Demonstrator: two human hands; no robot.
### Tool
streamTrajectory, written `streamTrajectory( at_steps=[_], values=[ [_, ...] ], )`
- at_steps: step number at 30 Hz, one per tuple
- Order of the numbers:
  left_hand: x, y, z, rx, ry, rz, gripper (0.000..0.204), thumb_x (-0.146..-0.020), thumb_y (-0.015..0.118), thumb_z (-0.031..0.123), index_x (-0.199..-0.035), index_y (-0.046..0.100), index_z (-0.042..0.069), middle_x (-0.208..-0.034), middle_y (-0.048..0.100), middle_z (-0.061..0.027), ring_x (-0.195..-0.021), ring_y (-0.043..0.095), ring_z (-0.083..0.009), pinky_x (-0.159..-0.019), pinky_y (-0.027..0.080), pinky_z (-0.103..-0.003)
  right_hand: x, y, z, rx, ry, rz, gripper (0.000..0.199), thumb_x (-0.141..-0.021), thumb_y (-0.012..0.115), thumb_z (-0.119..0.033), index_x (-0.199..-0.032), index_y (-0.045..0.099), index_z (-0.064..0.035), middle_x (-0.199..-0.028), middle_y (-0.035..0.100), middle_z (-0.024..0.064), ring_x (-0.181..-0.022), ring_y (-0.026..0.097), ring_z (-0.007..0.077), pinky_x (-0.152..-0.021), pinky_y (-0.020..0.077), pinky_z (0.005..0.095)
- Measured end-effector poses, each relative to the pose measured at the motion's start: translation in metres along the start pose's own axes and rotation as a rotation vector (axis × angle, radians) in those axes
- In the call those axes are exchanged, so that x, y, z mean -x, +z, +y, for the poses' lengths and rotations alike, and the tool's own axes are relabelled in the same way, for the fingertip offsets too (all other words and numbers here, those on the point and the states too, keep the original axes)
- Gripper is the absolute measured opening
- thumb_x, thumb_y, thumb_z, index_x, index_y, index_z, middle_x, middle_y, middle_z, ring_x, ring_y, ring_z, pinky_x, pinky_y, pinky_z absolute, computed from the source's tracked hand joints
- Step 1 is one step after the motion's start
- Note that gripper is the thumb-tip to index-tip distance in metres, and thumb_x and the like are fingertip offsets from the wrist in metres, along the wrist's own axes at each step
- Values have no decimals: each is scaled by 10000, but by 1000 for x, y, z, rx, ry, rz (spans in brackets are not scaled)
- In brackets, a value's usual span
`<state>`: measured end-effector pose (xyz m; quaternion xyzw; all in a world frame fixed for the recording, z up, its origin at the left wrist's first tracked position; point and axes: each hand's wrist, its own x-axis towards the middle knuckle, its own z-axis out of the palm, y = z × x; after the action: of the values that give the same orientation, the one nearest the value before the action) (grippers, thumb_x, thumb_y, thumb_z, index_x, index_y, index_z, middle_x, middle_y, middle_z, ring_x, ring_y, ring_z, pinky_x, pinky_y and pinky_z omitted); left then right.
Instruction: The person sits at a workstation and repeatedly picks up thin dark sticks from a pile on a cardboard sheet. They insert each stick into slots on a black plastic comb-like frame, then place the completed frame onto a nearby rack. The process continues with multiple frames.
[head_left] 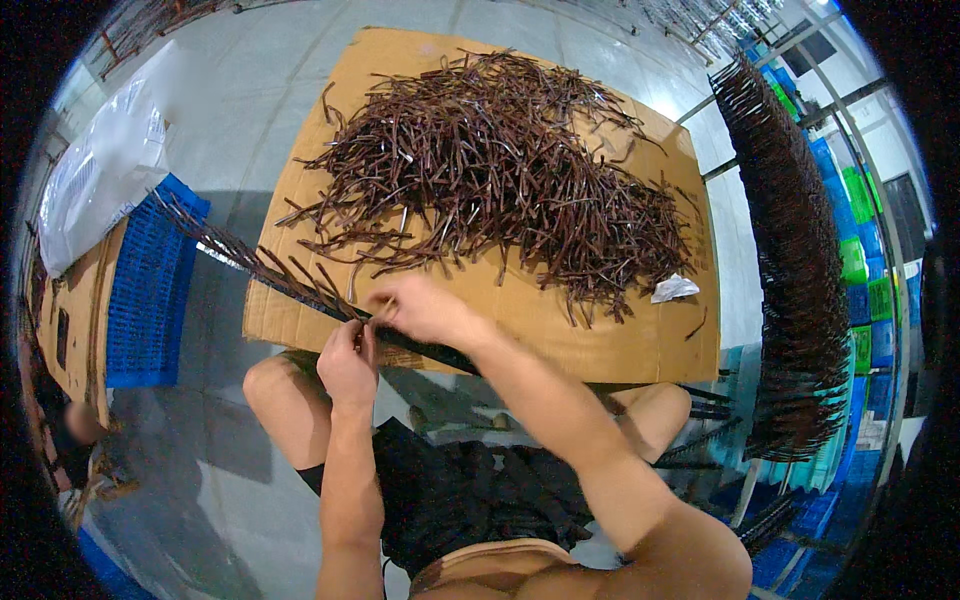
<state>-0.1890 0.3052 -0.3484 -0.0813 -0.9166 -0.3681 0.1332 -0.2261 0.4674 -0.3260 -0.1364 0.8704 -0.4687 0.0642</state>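
A long dark bar (430, 350) with thin brown strips along it slants from the left over the cardboard's near edge and my lap. At its middle, my left hand (348, 365) is closed, fingers and thumb pinched on what looks like a brown strip. My right hand (425, 310) is just right of it, fingers bent close to the bar; motion smears its fingertips, so I cannot see what they hold. Beyond my hands, a big tangled heap of brown strips (490, 170) covers much of the cardboard sheet (300, 310).
A small white scrap (675, 289) lies right of the heap. At the left, a white sack (105, 165) sits near a blue crate (160, 285). To the right, a rack holds dense rows of hanging dark strips (785, 270), with blue and green crates (855, 260) behind.
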Motion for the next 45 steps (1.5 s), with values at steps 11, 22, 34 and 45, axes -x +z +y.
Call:
streamTrajectory(
  at_steps=[11,22,34,45],
  values=[
    [3,-8,13,158,-59,-52,170,-784,676,157,-879,706,19,-785,686,-157,-686,667,-298,-644,519,-349,-2,-30,42,618,229,104,219,-798,556,-81,-995,583,12,-888,608,220,-880,619,391,-776,515,449],
    [-2,-5,17,-12,69,-29,148,-775,670,212,-733,650,72,-722,642,-131,-691,623,-330,-622,508,-437,10,-37,7,-1085,322,691,191,-904,590,-165,-1041,591,-32,-950,659,85,-802,657,180,-645,510,302],
    [12,-2,3,64,36,-63,174,-777,648,240,-751,622,70,-720,619,-115,-702,614,-307,-634,503,-417,-18,-48,18,717,269,174,296,-889,546,-217,-1132,590,-53,-1040,648,167,-926,615,351,-775,495,434],
    [-4,-3,16,51,6,0,156,-760,703,218,-829,708,78,-793,685,-111,-700,656,-282,-646,530,-376,-41,-91,44,562,169,408,278,-880,553,-275,-1064,629,-81,-986,651,162,-908,627,357,-787,507,452]
  ],
)
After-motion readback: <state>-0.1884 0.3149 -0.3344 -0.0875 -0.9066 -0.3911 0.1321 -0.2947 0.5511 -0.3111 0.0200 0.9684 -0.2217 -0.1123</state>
